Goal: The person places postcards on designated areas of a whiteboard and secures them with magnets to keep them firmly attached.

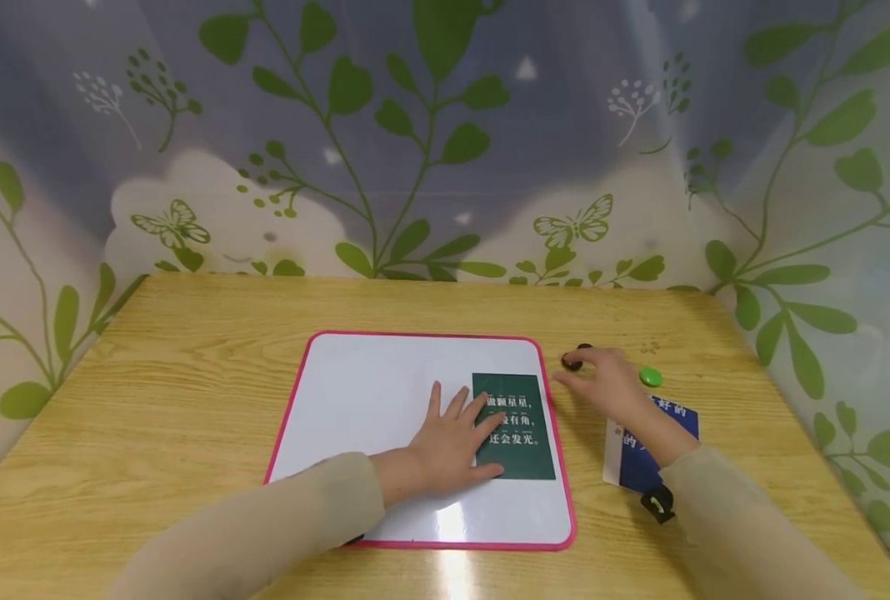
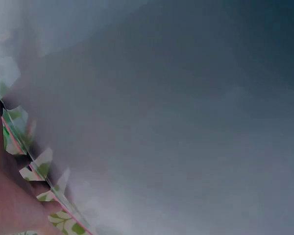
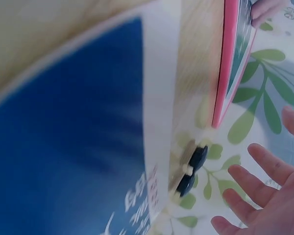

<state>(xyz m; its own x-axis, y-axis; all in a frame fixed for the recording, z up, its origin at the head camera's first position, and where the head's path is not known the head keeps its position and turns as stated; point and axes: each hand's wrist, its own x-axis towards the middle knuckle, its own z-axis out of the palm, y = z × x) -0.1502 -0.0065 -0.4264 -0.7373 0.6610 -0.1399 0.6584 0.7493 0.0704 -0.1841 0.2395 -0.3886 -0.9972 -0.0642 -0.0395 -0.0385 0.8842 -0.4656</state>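
My left hand (image 1: 445,450) rests flat with spread fingers on a white board (image 1: 370,383) with a pink rim. Its fingertips lie over the left part of a dark green card (image 1: 523,465) printed with white characters, at the board's right side. My right hand (image 1: 612,385) reaches past the board's right edge, fingertips close to two small round black pieces (image 1: 571,363) that look like board magnets. In the right wrist view its fingers (image 3: 257,196) are spread and straight, apart from the black pieces (image 3: 186,185), holding nothing.
A blue card with white characters (image 1: 677,417) lies under my right forearm. Farther right sits a round green piece (image 1: 651,377). The wooden table (image 1: 152,400) ends at a leaf-patterned curtain (image 1: 445,192) behind and on both sides.
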